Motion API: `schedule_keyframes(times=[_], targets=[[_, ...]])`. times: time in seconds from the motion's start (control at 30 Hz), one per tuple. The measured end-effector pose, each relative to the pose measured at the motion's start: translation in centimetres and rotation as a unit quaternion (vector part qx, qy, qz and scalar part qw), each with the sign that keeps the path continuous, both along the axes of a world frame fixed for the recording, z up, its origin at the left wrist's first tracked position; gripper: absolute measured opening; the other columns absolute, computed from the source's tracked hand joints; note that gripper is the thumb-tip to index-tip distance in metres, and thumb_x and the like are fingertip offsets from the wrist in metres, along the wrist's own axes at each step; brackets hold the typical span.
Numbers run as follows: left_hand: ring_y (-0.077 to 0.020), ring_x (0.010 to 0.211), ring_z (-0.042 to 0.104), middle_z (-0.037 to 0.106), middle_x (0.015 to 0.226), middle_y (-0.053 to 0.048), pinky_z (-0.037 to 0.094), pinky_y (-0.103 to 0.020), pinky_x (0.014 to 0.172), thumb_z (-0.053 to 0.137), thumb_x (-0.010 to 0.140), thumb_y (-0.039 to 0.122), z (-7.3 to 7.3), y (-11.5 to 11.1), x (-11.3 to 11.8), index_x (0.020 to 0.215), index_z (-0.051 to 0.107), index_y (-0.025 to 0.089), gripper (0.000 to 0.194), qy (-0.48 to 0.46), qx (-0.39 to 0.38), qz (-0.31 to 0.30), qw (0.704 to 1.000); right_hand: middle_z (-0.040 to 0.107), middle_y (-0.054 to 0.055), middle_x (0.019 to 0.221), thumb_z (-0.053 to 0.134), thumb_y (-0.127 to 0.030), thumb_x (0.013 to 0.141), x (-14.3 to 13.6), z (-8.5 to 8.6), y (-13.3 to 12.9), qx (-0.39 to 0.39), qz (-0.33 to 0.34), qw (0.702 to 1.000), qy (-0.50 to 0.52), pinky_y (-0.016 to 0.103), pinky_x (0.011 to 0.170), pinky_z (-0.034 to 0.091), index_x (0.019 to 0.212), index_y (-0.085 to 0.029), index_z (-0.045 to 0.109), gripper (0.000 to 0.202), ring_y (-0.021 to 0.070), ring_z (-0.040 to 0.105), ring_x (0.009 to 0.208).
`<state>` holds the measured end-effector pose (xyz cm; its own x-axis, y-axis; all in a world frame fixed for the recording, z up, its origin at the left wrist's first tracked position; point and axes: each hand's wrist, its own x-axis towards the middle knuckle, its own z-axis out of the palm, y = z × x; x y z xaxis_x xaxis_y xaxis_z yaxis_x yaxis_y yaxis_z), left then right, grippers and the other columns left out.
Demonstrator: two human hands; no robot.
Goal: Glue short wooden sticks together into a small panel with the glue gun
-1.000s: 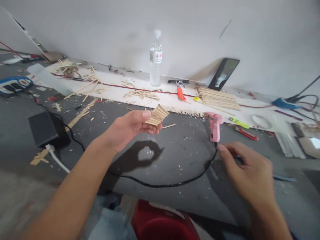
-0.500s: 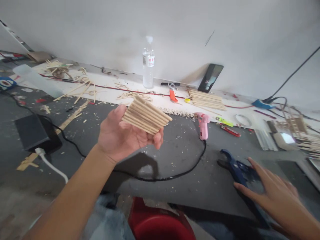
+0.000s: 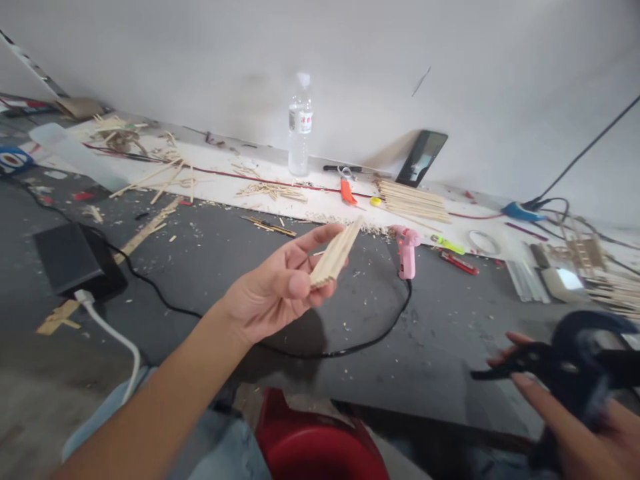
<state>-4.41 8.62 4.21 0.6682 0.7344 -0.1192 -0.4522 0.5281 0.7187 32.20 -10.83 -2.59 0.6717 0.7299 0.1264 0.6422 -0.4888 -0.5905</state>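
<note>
Above the middle of the grey table, my left hand (image 3: 280,287) grips a small panel of wooden sticks (image 3: 337,252) laid side by side. It is tilted and seen nearly edge-on, thumb at its near end and fingers behind. At the lower right, my right hand (image 3: 575,407) is wrapped round a dark blue hand cutter (image 3: 575,360) with a curved jaw, raised and slightly blurred. A pink glue gun (image 3: 407,252) with a black cord stands between the two hands, touched by neither.
A water bottle (image 3: 300,130) stands by the wall, with a leaning phone (image 3: 421,159) and a pile of wooden sticks (image 3: 414,201) to its right. On the left lie a black power adapter (image 3: 77,260) and stick scraps. A red stool (image 3: 320,443) is below the table edge.
My left hand has turned the stick panel from face-on to nearly edge-on and moved it slightly right and down. My right hand has taken hold of the blue cutter and lifted it off the table.
</note>
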Motion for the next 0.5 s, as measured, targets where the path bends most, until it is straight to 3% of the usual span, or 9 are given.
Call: schedule_keyframes(times=[0.07,0.17,0.33,0.5], targets=[[-0.0101,0.065,0.059,0.067,0.083,0.003,0.048,-0.02,0.057,0.087,0.052,0.005,-0.1,-0.2,0.6,0.112,0.072,0.03,0.067,0.009,-0.012,0.013,1.0,0.076,0.008,0.122,0.077,-0.065,0.075,-2.5,0.1,1.2,0.022,0.029,0.995,0.096,0.05,0.094,0.056,0.105,-0.025,0.081,0.05,0.0412,0.067,0.117],[-0.0104,0.069,0.058,0.068,0.083,0.002,0.047,-0.021,0.062,0.089,0.061,0.009,-0.5,-0.2,1.4,0.11,0.074,0.026,0.054,0.039,0.024,0.032,0.998,0.078,0.008,0.112,0.076,-0.063,0.074,-4.5,-0.4,3.4,0.042,0.012,0.989,0.143,0.044,0.094,0.052,0.108,-0.021,0.078,0.055,0.037,0.069,0.111],[-0.0061,0.066,0.052,0.068,0.08,-0.001,0.043,-0.017,0.06,0.087,0.076,0.017,-1.3,-0.5,2.2,0.084,0.078,0.015,0.012,0.072,0.052,0.064,0.994,0.074,0.006,0.086,0.07,-0.071,0.074,-3.7,-1.0,5.5,-0.002,0.024,0.99,0.141,0.041,0.082,0.05,0.092,-0.021,0.076,0.054,0.0318,0.069,0.089],[-0.0089,0.064,0.06,0.067,0.072,0.0,0.051,-0.018,0.059,0.075,0.081,0.016,-1.0,-1.4,2.5,0.098,0.081,0.018,0.018,0.058,0.023,0.058,0.996,0.072,0.005,0.084,0.065,-0.074,0.075,-4.5,-1.1,5.9,-0.014,0.024,0.993,0.114,0.043,0.083,0.05,0.105,-0.021,0.076,0.062,0.0335,0.068,0.09]])
